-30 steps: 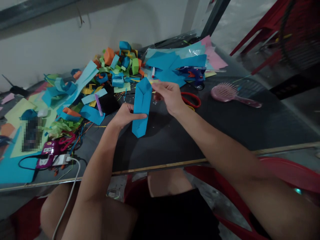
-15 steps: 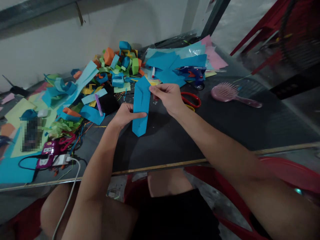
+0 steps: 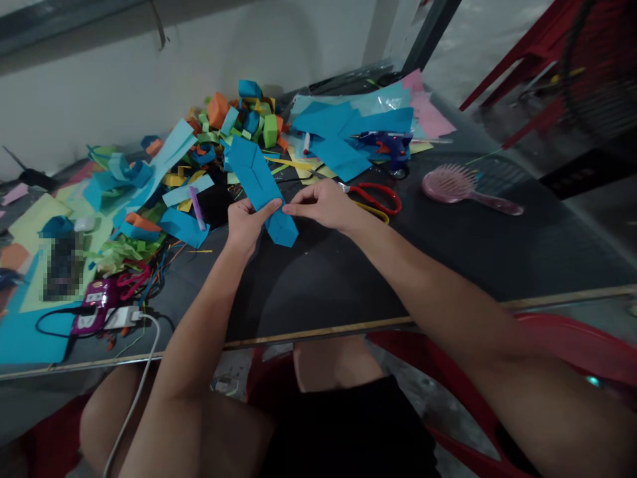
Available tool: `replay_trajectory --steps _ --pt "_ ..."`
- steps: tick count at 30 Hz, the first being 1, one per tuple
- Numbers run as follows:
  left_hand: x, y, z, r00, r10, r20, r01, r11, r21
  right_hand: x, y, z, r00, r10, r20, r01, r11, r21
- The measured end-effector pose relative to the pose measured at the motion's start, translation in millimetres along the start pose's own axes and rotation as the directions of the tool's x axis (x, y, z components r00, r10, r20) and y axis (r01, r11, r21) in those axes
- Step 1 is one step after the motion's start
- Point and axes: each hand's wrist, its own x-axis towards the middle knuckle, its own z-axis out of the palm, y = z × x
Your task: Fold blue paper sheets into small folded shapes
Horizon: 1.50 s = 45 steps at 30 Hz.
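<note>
A folded strip of blue paper (image 3: 256, 174) with pointed ends and crease lines is held above the dark table, tilted with its top to the left. My left hand (image 3: 247, 222) is closed on its lower left side, thumb pressed flat across the front. My right hand (image 3: 321, 204) has thumb and fingertips pinched together at the paper's right edge, near the left thumb. Just behind the right hand lie scissors (image 3: 381, 197) with red and yellow handles, partly covered by that hand.
Cut paper pieces (image 3: 219, 113) are heaped at the back. Blue sheets (image 3: 343, 149) and a blue glue gun (image 3: 391, 147) lie at the back right. A pink hairbrush (image 3: 452, 184) rests on the right. On the left are a purple power strip (image 3: 99, 302) and a white cable (image 3: 158, 332).
The blue paper has turned from nearly upright to leaning left. My right hand has moved from its upper right edge down to the lower right edge, uncovering more of the scissors.
</note>
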Motion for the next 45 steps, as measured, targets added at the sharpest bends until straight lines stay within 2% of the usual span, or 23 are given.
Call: replay_trajectory --steps 4,9,15,19,21,23,28,31,34,39,45 --pt "1.1 -2.3 0.0 1.0 0.022 -0.02 -0.022 0.999 -0.034 -0.3 -1.3 -0.8 1.0 -0.007 0.021 0.009 0.998 -0.06" --pt "5.5 -4.7 -3.8 0.996 0.043 -0.076 -0.046 0.999 -0.026 -0.4 0.1 -3.0 0.992 0.05 0.112 -0.023 0.974 -0.225" --pt "6.8 -6.2 -4.9 0.996 0.041 -0.082 -0.044 0.998 -0.038 -0.6 -1.9 -10.4 0.978 0.096 0.184 -0.042 0.959 -0.279" --pt "14.5 -2.8 -11.2 0.985 0.021 -0.169 -0.035 0.996 -0.082 -2.2 -4.5 -12.5 0.952 0.153 0.265 -0.046 0.928 -0.37" --pt "18.4 -0.7 -14.6 0.977 0.008 -0.213 -0.03 0.995 -0.099 -2.0 -4.4 -11.6 0.947 0.17 0.272 -0.053 0.919 -0.39" --pt "20.0 0.6 -16.0 0.975 0.001 -0.221 -0.025 0.994 -0.106 -0.9 -3.1 -9.9 0.957 0.172 0.232 -0.085 0.937 -0.34" --pt "13.0 0.1 -9.6 0.994 -0.041 -0.1 0.032 0.996 -0.085 1.8 1.6 -6.9 0.977 0.201 0.077 -0.195 0.978 -0.072" --pt "8.3 -1.1 -5.6 0.998 -0.06 -0.029 0.057 0.995 -0.083 1.0 2.8 -5.6 0.988 0.134 0.076 -0.125 0.986 -0.113" --pt "6.8 -2.3 -4.7 0.998 -0.063 -0.015 0.061 0.994 -0.09 -0.3 2.5 -3.9 0.993 0.061 0.101 -0.044 0.987 -0.155" --pt "7.3 -2.3 -5.4 0.997 -0.051 0.05 0.054 0.996 -0.065 -0.2 0.7 -4.6 0.995 0.031 0.098 -0.019 0.992 -0.123" --pt "6.7 1.3 -6.7 0.987 -0.079 0.138 0.078 0.997 0.017 1.4 -0.1 -8.2 1.0 -0.003 0.029 0.005 0.996 -0.085"
